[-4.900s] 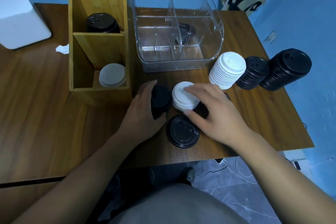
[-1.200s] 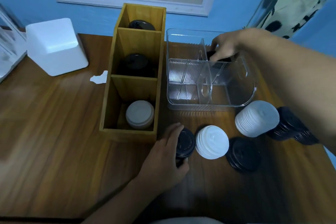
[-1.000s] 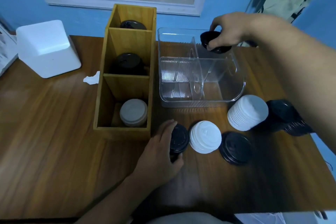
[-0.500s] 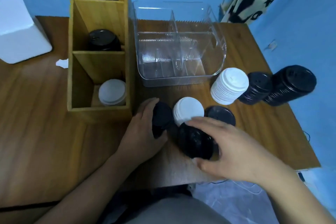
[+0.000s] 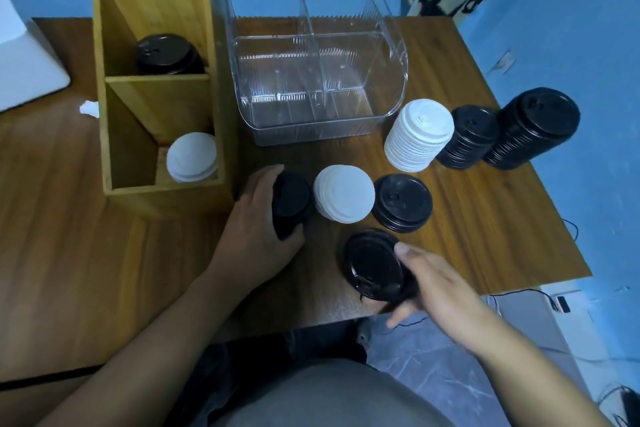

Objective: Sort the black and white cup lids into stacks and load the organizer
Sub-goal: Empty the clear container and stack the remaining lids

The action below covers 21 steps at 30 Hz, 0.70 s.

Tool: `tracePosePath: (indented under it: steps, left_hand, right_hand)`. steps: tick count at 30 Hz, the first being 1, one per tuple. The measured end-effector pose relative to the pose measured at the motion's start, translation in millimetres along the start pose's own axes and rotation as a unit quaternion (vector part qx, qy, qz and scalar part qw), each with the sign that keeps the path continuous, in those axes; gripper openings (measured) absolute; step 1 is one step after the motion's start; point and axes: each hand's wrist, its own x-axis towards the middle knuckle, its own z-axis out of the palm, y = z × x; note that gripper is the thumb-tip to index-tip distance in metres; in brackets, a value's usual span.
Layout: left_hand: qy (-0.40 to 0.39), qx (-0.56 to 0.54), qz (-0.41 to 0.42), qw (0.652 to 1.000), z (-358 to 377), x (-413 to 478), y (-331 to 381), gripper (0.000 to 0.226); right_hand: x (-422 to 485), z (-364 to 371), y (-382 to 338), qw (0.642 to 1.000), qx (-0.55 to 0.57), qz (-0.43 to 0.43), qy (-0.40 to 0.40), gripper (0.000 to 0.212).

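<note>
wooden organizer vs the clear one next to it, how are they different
The wooden organizer is opaque, tall and narrow; the clear organizer is see-through, lower and wider. The wooden organizer holds black lids and white lids; the clear organizer shows no lids inside. Both are divided into compartments and stand side by side on the table.

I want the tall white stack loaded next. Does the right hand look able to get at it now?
Probably yes: nothing stands over the tall white stack, though the right hand grips a black lid.
</note>
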Motion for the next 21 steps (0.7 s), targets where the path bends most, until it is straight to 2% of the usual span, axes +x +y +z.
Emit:
tracePosePath:
  steps: [5, 7, 8, 9, 11, 12, 13, 15, 17, 19, 21]
  left_hand:
    - [0.003, -0.003, 0.007, 1.000, 0.9, 0.8, -1.2, 0.091]
    - [0.005, 0.001, 0.007, 1.000, 1.3, 1.0, -0.5, 0.091]
    - [0.006, 0.002, 0.008, 1.000, 1.6, 1.2, -0.5, 0.092]
    - [0.007, 0.002, 0.010, 1.000, 1.6, 1.3, -0.5, 0.091]
    - [0.009, 0.000, 0.011, 1.000, 1.5, 1.2, -0.3, 0.091]
    - [0.011, 0.000, 0.011, 1.000, 1.4, 1.2, -0.2, 0.091]
    - [0.012, -0.001, 0.012, 1.000, 1.6, 1.0, -0.4, 0.091]
    - [0.012, -0.002, 0.016, 1.000, 2.0, 0.3, -0.8, 0.090]
    - [0.013, 0.001, 0.019, 1.000, 2.0, 0.2, -1.3, 0.090]
    - [0.012, 0.000, 0.020, 1.000, 2.2, 0.4, -1.4, 0.089]
    - [0.012, -0.005, 0.020, 1.000, 2.1, 0.3, -0.8, 0.089]
  right_hand:
    - [-5.7, 0.6, -8.0, 0.997, 0.024, 0.037, 0.068, 0.043]
    - [-8.3, -1.5, -3.9, 0.994, -0.023, 0.032, 0.103, 0.043]
    - [-9.7, -2.9, -1.0, 0.989, -0.080, 0.019, 0.125, 0.040]
    - [-11.0, -5.0, 3.8, 0.973, -0.167, -0.010, 0.156, 0.036]
    - [-12.6, -9.3, 13.0, 0.906, -0.345, -0.098, 0.227, 0.031]
    - [-13.2, -11.2, 14.5, 0.881, -0.380, -0.152, 0.237, 0.030]
    - [-13.0, -13.8, 16.3, 0.877, -0.382, -0.202, 0.210, 0.031]
    - [-11.3, -18.7, 19.2, 0.880, -0.371, -0.284, 0.083, 0.045]
    - [-6.4, -19.1, 19.2, 0.859, -0.400, -0.320, -0.013, 0.061]
    - [0.5, -17.1, 18.9, 0.841, -0.436, -0.317, -0.033, 0.068]
    - [7.0, -14.9, 18.8, 0.829, -0.466, -0.309, -0.010, 0.071]
